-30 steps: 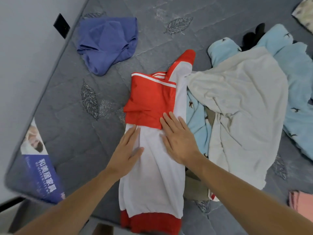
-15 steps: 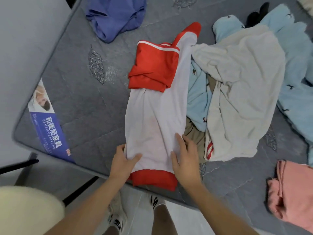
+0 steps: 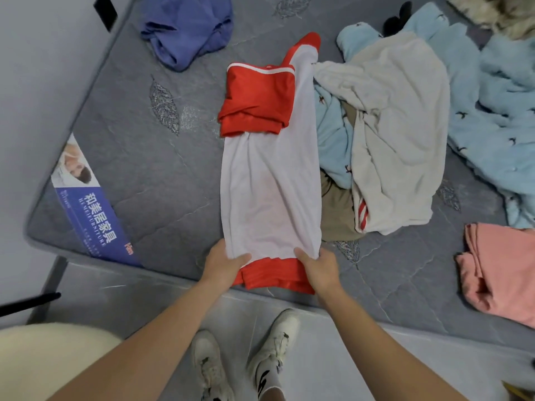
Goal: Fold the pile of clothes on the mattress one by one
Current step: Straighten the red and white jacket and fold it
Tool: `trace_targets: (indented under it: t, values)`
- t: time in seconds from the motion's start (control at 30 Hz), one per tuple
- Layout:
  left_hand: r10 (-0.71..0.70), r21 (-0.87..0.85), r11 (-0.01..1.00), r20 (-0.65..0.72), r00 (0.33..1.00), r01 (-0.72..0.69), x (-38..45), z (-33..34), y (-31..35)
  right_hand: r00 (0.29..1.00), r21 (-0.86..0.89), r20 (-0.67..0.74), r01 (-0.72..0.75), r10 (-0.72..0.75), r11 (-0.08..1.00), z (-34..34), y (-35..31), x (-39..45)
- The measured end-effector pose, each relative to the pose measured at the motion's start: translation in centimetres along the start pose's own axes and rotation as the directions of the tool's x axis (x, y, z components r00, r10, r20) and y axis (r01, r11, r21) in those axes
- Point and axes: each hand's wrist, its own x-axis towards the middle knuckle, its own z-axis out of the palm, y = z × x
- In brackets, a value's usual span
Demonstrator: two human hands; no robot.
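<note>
Your left hand (image 3: 221, 263) and right hand (image 3: 320, 267) each pinch the red-and-white shirt's (image 3: 270, 195) near hem, thumbs on top, at the mattress (image 3: 144, 157) edge

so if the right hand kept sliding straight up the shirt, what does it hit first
Probably the folded red part at the top of the shirt; the right hand now grips the shirt's near hem.

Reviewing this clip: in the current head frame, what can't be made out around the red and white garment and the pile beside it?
Head view only:
- Fingers of the left hand and right hand: tucked under the hem of the red and white garment.
- Tan garment: mostly buried under the cream garment; type unclear.
- Pink garment: cut off by the right edge.
- Black item behind the pile: too little showing to identify.
</note>
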Motion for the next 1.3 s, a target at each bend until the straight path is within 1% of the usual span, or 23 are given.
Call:
trace_targets:
  t: [0.13, 0.23, 0.3, 0.37, 0.4, 0.43, 0.47, 0.53, 0.57, 0.6, 0.63, 0.67, 0.7, 0.73, 0.77, 0.83, 0.9, 0.93, 1.0, 1.07, 1.13, 1.23, 1.3]
  values:
    - [0.084, 0.034, 0.996, -0.086, 0.993, -0.081, -1.0, 0.0, -1.2, 0.998, 0.007, 0.013, 0.057, -0.057, 0.998, -0.4, 0.9, -1.4]
    - [0.117, 0.026, 0.993, -0.125, 0.985, -0.115, -3.0, -0.2, -3.0, 0.997, -0.008, 0.002, 0.075, -0.075, 0.997, -0.9, 1.9, -2.9]
    - [0.160, 0.022, 0.987, -0.143, 0.977, -0.159, -4.3, -0.5, -4.0, 0.992, 0.008, 0.018, 0.126, -0.126, 0.992, -1.3, 2.4, -4.1]
    - [0.196, -0.015, 0.980, -0.088, 0.977, -0.198, -5.3, -0.9, -4.6, 0.968, 0.060, 0.106, 0.220, -0.226, 0.974, -1.7, 2.8, -5.1]
    - [0.222, 0.006, 0.975, -0.017, 0.975, -0.222, -5.9, -1.2, -4.7, 0.947, 0.038, 0.162, 0.275, -0.278, 0.961, -1.9, 3.2, -5.5]
    - [0.257, 0.082, 0.961, 0.071, 0.964, -0.263, -6.4, -1.5, -4.8, 0.920, -0.027, 0.225, 0.336, -0.322, 0.942, -2.1, 3.6, -5.9]
    - [0.290, 0.196, 0.927, 0.158, 0.944, -0.318, -6.8, -1.7, -4.9, 0.889, -0.120, 0.289, 0.401, -0.355, 0.908, -2.3, 4.1, -6.4]
    - [0.363, 0.401, 0.798, 0.277, 0.890, -0.451, -7.3, -1.9, -5.5, 0.825, -0.327, 0.396, 0.537, -0.403, 0.778, -2.7, 5.1, -6.9]
    - [0.398, 0.480, 0.724, 0.296, 0.868, -0.496, -7.4, -1.9, -5.8, 0.797, -0.431, 0.436, 0.593, -0.419, 0.680, -2.7, 5.6, -6.9]
    - [0.433, 0.566, 0.641, 0.292, 0.853, -0.519, -7.4, -1.8, -6.0, 0.777, -0.540, 0.465, 0.629, -0.424, 0.559, -2.6, 6.1, -6.9]
    - [0.467, 0.664, 0.544, 0.269, 0.842, -0.513, -7.3, -1.6, -6.1, 0.769, -0.645, 0.470, 0.634, -0.433, 0.426, -2.4, 6.5, -6.7]
    - [0.498, 0.757, 0.446, 0.234, 0.835, -0.478, -7.1, -1.4, -6.2, 0.766, -0.728, 0.454, 0.613, -0.454, 0.306, -2.2, 6.9, -6.4]
    - [0.524, 0.824, 0.369, 0.198, 0.829, -0.430, -6.8, -1.1, -6.4, 0.761, -0.775, 0.430, 0.587, -0.486, 0.233, -2.0, 7.2, -5.9]
    - [0.550, 0.859, 0.321, 0.174, 0.817, -0.399, -6.3, -0.7, -6.5, 0.754, -0.797, 0.404, 0.568, -0.518, 0.204, -1.8, 7.5, -5.3]
    - [0.580, 0.871, 0.285, 0.175, 0.795, -0.399, -5.8, -0.4, -6.8, 0.745, -0.807, 0.385, 0.558, -0.545, 0.193, -1.8, 7.9, -4.7]
    - [0.647, 0.860, 0.188, 0.255, 0.718, -0.474, -4.7, 0.0, -7.3, 0.723, -0.812, 0.379, 0.559, -0.577, 0.167, -2.2, 8.8, -3.5]
    - [0.688, 0.837, 0.073, 0.352, 0.635, -0.543, -3.7, -0.2, -7.8, 0.684, -0.793, 0.389, 0.590, -0.617, 0.154, -2.8, 9.8, -2.7]
    - [0.690, 0.823, 0.042, 0.386, 0.612, -0.566, -3.5, -0.4, -8.0, 0.668, -0.783, 0.391, 0.603, -0.634, 0.152, -3.0, 10.2, -2.5]
    - [0.677, 0.802, 0.022, 0.427, 0.599, -0.597, -3.7, -0.9, -8.0, 0.643, -0.770, 0.389, 0.620, -0.660, 0.151, -3.2, 10.5, -2.5]
    - [0.670, 0.779, 0.040, 0.443, 0.596, -0.625, -4.1, -1.1, -7.1, 0.639, -0.760, 0.360, 0.624, -0.680, 0.184, -3.2, 10.2, -2.6]
    - [0.669, 0.755, 0.077, 0.445, 0.595, -0.651, -4.2, -1.3, -5.6, 0.642, -0.746, 0.331, 0.627, -0.692, 0.224, -3.1, 9.4, -2.6]
    - [0.683, 0.736, 0.130, 0.419, 0.598, -0.664, -4.3, -1.9, -2.9, 0.607, -0.713, 0.359, 0.669, -0.709, 0.211, -3.3, 7.9, -2.0]
    - [0.690, 0.726, 0.191, 0.379, 0.616, -0.661, -4.7, -2.1, -1.7, 0.610, -0.699, 0.374, 0.680, -0.699, 0.219, -3.8, 7.2, -1.9]
